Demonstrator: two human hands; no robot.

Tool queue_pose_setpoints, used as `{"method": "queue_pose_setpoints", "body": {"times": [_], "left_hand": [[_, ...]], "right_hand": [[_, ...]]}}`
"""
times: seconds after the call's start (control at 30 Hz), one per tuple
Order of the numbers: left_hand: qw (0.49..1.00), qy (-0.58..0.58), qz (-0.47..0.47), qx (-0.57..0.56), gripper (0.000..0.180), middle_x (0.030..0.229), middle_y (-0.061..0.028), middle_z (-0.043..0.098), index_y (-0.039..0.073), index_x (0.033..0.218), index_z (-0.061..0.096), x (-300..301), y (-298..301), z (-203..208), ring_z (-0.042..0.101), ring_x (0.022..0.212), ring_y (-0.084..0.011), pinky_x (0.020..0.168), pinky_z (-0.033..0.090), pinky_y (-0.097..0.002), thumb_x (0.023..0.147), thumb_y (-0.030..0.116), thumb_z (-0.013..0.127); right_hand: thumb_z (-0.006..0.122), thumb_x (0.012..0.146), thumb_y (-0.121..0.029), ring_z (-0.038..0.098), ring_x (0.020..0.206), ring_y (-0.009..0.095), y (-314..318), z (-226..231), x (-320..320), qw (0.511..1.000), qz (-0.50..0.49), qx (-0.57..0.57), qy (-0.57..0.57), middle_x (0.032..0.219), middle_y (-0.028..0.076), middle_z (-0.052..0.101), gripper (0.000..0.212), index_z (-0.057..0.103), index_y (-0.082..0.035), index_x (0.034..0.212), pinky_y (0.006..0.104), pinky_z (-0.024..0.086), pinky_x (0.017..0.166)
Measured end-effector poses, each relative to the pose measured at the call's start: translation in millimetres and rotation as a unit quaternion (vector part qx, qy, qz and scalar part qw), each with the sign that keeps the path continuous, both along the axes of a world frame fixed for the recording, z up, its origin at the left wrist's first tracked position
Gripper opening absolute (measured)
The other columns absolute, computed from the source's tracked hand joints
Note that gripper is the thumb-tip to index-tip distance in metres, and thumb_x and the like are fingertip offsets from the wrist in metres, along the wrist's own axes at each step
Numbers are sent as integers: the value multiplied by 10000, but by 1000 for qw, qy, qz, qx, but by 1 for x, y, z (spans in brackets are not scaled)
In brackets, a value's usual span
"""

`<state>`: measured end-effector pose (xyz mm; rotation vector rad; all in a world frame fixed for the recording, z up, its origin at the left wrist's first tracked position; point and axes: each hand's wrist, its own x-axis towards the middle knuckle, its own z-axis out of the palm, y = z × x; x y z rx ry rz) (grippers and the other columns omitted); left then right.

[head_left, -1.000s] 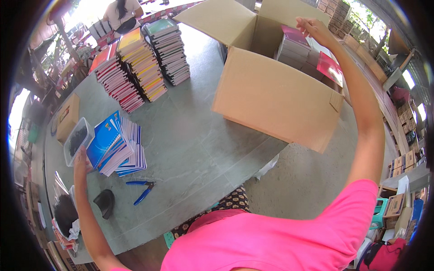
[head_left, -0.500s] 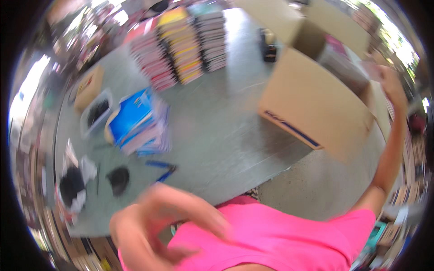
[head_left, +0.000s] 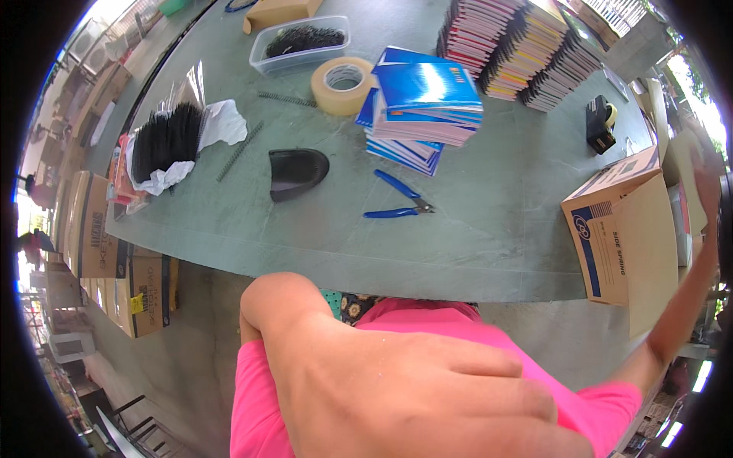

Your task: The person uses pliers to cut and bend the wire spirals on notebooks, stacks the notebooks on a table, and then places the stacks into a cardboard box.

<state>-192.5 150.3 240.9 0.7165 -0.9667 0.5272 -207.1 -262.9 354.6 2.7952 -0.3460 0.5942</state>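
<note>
My left hand [head_left: 412,389] is raised close in front of my pink shirt, the back of it toward view. Its fingers curl under, hiding the palm and anything in it. At the far right edge my right hand [head_left: 706,172] is smeared by motion, beside the raised flaps of an open brown carton [head_left: 607,252]. Whether it touches the flaps is unclear. On the table ahead lie blue-handled cutting pliers [head_left: 397,200], a black curved plastic piece [head_left: 298,174] and a stack of blue-covered notebooks [head_left: 427,95].
A tape roll [head_left: 343,84] and a clear tub of black coils [head_left: 301,42] stand beyond. Black spiral coils [head_left: 168,141] lie in wrapping at left. Tall notebook stacks [head_left: 519,46] and a black tape dispenser [head_left: 601,126] are at far right. Cartons [head_left: 137,282] stand beside the table.
The view has swung left, so the table things sit farther right. My left hand, loosely curled with fingers apart before, now shows its back, fingers folded under. My right hand stays by the carton.
</note>
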Motion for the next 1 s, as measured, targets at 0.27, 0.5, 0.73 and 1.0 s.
{"method": "queue_pose_setpoints", "body": {"times": [0.27, 0.5, 0.73, 1.0], "left_hand": [[959, 264, -37, -96, 291, 536, -105, 481, 138, 703, 442, 30, 61, 10, 383, 412, -146, 365, 309, -212, 551, -28, 625], [989, 5, 16, 150, 144, 592, -93, 511, 47, 684, 490, 92, 103, 5, 395, 439, -176, 405, 374, -276, 669, 119, 614], [882, -211, 65, 417, 235, 872, -104, 548, 89, 794, 553, 108, 105, 10, 560, 741, -249, 613, 464, -377, 620, -52, 623], [822, -118, 12, 557, 247, 910, -113, 537, 42, 882, 582, 47, 41, -55, 568, 755, -234, 643, 470, -330, 655, -48, 623]], "right_hand": [[574, 863, -178, 567, 1024, 274, 112, -149, 97, 940, 150, 199, 233, 1121, 142, 596, 305, 575, -44, 1137, 326, 435, 879], [554, 852, -152, 586, 1004, 224, 88, -225, 144, 868, 105, 363, 321, 1085, 125, 626, 293, 595, -35, 1117, 324, 452, 869], [557, 871, -162, 582, 1020, 222, 31, -352, 99, 860, -17, 511, 7, 1120, 114, 617, 304, 572, -16, 1137, 325, 439, 897], [527, 873, -109, 518, 1142, 297, -10, -393, -12, 941, 56, 311, -120, 1208, 128, 563, 205, 604, -44, 1051, 358, 441, 925]]}}
